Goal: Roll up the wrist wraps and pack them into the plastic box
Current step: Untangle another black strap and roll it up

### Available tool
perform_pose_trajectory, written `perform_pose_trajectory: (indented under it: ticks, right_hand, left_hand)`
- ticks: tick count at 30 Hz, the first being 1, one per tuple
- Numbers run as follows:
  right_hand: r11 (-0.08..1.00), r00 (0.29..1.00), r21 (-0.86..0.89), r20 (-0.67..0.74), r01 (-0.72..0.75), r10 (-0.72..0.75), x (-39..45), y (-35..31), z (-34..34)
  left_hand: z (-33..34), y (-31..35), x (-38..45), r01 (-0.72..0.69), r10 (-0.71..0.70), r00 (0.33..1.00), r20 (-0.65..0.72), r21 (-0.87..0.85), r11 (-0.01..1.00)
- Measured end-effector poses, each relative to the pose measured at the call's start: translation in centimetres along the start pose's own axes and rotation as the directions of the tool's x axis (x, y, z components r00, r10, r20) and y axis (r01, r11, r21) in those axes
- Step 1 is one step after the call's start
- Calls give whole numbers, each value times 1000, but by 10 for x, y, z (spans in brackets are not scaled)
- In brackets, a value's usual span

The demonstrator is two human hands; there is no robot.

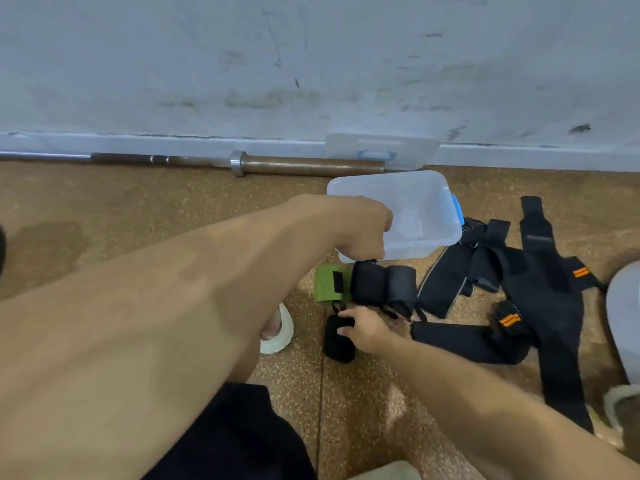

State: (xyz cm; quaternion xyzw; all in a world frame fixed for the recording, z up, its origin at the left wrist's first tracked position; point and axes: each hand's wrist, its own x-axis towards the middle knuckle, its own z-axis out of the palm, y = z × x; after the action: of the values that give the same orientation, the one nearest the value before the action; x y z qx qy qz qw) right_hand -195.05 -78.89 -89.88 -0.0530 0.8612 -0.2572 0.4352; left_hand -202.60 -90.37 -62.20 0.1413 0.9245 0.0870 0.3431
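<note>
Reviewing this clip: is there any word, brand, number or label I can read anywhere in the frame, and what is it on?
No text can be read.
Orange tags on the unrolled black wraps: stripes only, lettering too blurred to tell.
Grey patch on one black strap: too blurred to read.
Plastic box, its lid, green roll, barbell: no writing visible.

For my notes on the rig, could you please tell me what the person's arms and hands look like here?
Both arms are bare along all that shows, with no sleeve in sight. The left hand and right hand wear no gloves, and no watch, band or ring shows. Dark shorts appear at the bottom of the view.
</note>
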Motion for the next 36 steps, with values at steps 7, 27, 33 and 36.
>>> perform_pose_trajectory:
  ticks: [7,27,33,36]
  right_hand:
    - [987,984,157,-164,-41,67,9,13,-5]
    - [981,910,97,-365,-170,194,-52,135,-144]
    - [941,861,25,-396,-337,319,-85,200,-191]
    - [925,814,173,-439,-339,380,-85,224,-196]
  left_hand:
    - [3,4,7,-21,21,1000,24,30,999]
    - [25,81,46,-151,150,988,22,93,984]
    - [60,100,67,-199,195,980,49,97,975]
    - [82,106,77,-164,141,979,147,152,975]
